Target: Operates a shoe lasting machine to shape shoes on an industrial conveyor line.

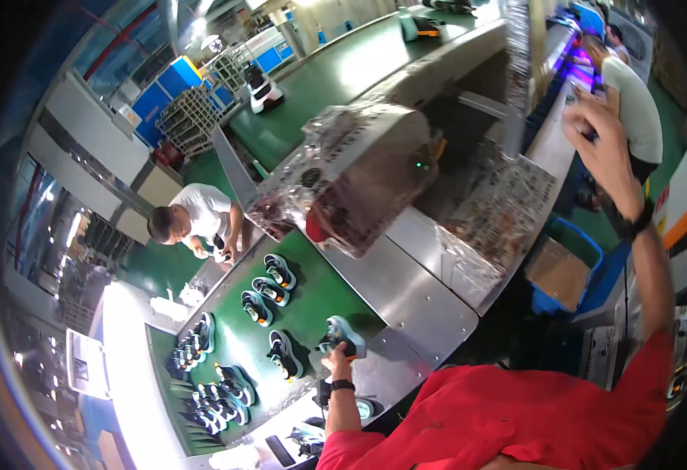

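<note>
A red sleeve (515, 423) fills the lower edge, nearest the lens. From it the left hand (337, 359) reaches to the green belt (312, 305) and closes around a teal sneaker (343, 335), lifted at the belt's near end beside the steel table (414, 298). More sneaker pairs (269, 286) lie in rows on the belt. The right hand (598, 133) is raised high, fingers curled; what it grips I cannot tell. A brown cardboard box (558, 270) sits in a blue crate (586, 243) at right.

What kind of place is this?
Probably a shoe factory: rows of teal-and-black sneakers ride a long green conveyor belt, the left hand holds one, and a foil-wrapped metal machine straddles the line.
</note>
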The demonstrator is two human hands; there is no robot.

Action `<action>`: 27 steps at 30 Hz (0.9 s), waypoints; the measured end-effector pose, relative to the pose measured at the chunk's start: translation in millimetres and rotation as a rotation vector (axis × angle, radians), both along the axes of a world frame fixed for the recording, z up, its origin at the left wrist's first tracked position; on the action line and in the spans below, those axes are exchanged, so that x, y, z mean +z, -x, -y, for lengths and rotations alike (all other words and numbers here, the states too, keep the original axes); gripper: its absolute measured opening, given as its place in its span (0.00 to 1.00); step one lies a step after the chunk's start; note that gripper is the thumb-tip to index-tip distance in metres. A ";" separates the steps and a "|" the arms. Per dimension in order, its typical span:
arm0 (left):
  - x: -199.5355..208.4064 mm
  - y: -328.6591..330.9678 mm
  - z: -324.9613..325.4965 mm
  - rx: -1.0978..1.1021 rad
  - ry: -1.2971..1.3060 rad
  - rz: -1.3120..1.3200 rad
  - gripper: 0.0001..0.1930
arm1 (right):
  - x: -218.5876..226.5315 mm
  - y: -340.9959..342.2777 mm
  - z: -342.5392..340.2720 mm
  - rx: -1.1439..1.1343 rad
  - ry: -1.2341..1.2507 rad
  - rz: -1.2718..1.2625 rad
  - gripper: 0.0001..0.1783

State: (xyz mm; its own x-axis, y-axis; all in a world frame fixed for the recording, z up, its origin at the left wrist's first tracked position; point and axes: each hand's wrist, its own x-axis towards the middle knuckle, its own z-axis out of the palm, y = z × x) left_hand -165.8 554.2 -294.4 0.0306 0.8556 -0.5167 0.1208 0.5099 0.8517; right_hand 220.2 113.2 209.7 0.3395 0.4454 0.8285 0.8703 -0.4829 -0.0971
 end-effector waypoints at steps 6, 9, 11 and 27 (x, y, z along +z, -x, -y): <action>-23.8 -13.0 -72.3 -0.145 -0.552 -0.563 0.31 | 94.0 -85.9 -242.4 0.181 0.284 -0.159 0.16; -86.8 7.3 -82.1 -0.134 -0.553 -0.794 0.40 | 87.7 -138.2 -372.2 0.224 0.380 -0.184 0.17; -41.2 -23.0 -76.3 -0.117 -0.334 -0.790 0.39 | 76.0 -171.6 -442.2 0.165 0.457 -0.206 0.18; -22.2 -31.5 -89.5 -0.058 -0.300 -0.707 0.35 | 42.7 -148.1 -597.6 0.339 0.457 -0.723 0.15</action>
State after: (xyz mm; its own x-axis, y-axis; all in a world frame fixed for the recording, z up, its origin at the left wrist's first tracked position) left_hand -134.3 643.6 -316.7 -0.1716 0.9694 -0.1758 0.7077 0.2454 0.6626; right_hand 368.3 710.8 252.5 0.4977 0.8476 0.1839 0.7741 -0.3385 -0.5350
